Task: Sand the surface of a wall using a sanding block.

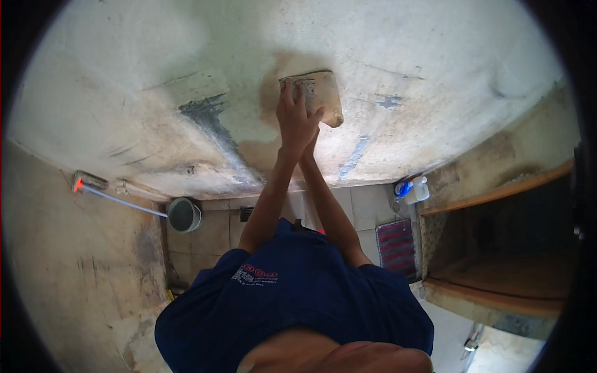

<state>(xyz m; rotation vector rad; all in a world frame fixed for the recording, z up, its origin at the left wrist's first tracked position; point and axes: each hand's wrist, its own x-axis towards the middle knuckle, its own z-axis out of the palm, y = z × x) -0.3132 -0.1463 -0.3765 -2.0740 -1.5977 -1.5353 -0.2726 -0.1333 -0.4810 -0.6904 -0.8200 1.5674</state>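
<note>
My left hand (296,114) lies over the left part of a beige, flat-faced object (329,95) at a stained, pale wall (396,42). Its fingers rest on a rough grey patch, and the thumb sticks out to the right. The object has a dark upper edge and a worn lower right corner; whether it is loose or fixed to the wall is unclear. Of my right hand (315,138) only a small part near the wrist shows, crossing beneath the left hand. Its fingers are hidden. Brownish damp-looking stains surround the object's left side, and grey worn patches mark the wall.
On the tiled floor (207,238) stand a grey bucket (184,215) at left, and a blue bottle (402,189) beside a white jug (419,191) at right. A striped mat (396,247) lies near a wood-framed opening (503,186). A long-handled brush (91,181) leans at left.
</note>
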